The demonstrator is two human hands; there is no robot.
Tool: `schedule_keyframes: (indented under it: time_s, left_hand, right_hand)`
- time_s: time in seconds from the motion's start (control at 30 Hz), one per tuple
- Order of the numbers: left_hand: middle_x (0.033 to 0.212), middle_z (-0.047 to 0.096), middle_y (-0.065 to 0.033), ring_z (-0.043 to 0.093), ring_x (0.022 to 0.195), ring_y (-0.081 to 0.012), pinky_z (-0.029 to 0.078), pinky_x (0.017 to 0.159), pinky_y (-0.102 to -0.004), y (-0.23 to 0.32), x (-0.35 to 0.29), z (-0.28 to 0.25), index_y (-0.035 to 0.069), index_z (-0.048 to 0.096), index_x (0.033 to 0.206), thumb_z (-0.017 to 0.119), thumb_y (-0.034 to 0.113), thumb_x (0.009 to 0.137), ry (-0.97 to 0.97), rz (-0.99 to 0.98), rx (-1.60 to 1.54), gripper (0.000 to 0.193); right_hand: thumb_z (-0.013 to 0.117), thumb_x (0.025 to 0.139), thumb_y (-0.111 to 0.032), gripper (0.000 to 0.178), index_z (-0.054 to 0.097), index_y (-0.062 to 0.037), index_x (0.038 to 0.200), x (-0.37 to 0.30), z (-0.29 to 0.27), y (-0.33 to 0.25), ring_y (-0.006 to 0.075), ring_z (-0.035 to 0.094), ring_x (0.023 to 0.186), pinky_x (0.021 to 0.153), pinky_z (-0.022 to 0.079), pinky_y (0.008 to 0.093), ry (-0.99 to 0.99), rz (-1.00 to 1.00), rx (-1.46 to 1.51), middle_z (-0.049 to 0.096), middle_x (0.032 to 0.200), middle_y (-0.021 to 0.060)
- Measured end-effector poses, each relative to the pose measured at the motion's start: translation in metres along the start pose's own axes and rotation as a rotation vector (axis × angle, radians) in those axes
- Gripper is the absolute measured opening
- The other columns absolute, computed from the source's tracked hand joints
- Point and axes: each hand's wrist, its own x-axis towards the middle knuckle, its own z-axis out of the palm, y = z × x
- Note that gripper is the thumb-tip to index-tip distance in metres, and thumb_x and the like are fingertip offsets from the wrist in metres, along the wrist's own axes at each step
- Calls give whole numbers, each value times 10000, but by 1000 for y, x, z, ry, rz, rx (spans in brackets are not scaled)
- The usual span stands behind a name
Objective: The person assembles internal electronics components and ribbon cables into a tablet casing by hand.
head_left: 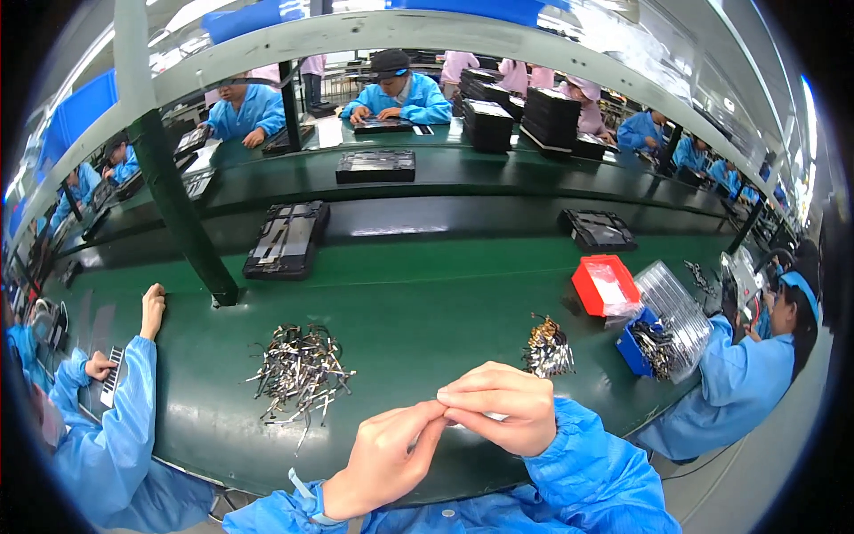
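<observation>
My left hand (384, 456) and my right hand (505, 408) meet fingertip to fingertip above the near edge of the green table. Both are pinched closed. Whatever lies between the fingertips is too small and too covered to name; a whitish bit shows under my right fingers. Beyond my left hand lies a loose heap of short thin cable parts (302, 369), black, white and silvery. A smaller pile of similar parts with golden and silvery ends (549, 347) rests just beyond my right hand.
On the right stand a red bin (607, 287), a blue bin of small parts (648, 345) and a clear plastic tray (669, 298). Black trays (286, 240) sit farther back. A green post (189, 214) rises at left. Co-workers sit close on both sides.
</observation>
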Motion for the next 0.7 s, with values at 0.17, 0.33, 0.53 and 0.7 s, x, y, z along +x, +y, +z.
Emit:
schedule_keyframes:
  time_s: [0.17, 0.33, 0.53, 0.7]
  left_hand:
    - [820, 705, -130, 708, 736, -193, 574, 679, -298, 18, 2, 22, -51, 574, 1124, 553, -55, 859, -104, -217, -330, 265]
    - [788, 699, -140, 707, 722, -190, 572, 676, -279, 34, 8, 43, -81, 531, 1168, 508, -73, 868, -187, -212, -339, 301]
    - [743, 688, -71, 689, 658, -189, 546, 599, -285, 36, 16, 67, -14, 597, 1152, 596, -36, 777, -129, 75, 15, 376]
    - [730, 684, -63, 680, 639, -207, 539, 591, -302, 32, 23, 79, -4, 628, 1104, 599, -28, 765, -134, 133, 44, 341]
  right_hand:
    - [741, 742, 25, 187, 714, 3, 926, -22, -30, 3, 254, 686, 827, 718, 553, 321, 142, 146, 81, 704, 924, 126]
    - [748, 719, 13, 237, 705, 6, 951, -35, -51, -6, 264, 685, 843, 710, 570, 333, 147, -78, -184, 694, 933, 121]
    - [772, 699, 14, 265, 709, 2, 956, -49, -72, -7, 254, 683, 855, 722, 577, 337, 163, -76, -291, 685, 948, 108]
    - [696, 760, 9, 189, 655, 20, 944, -53, -88, 5, 272, 674, 813, 670, 572, 317, 126, -118, -393, 663, 875, 124]
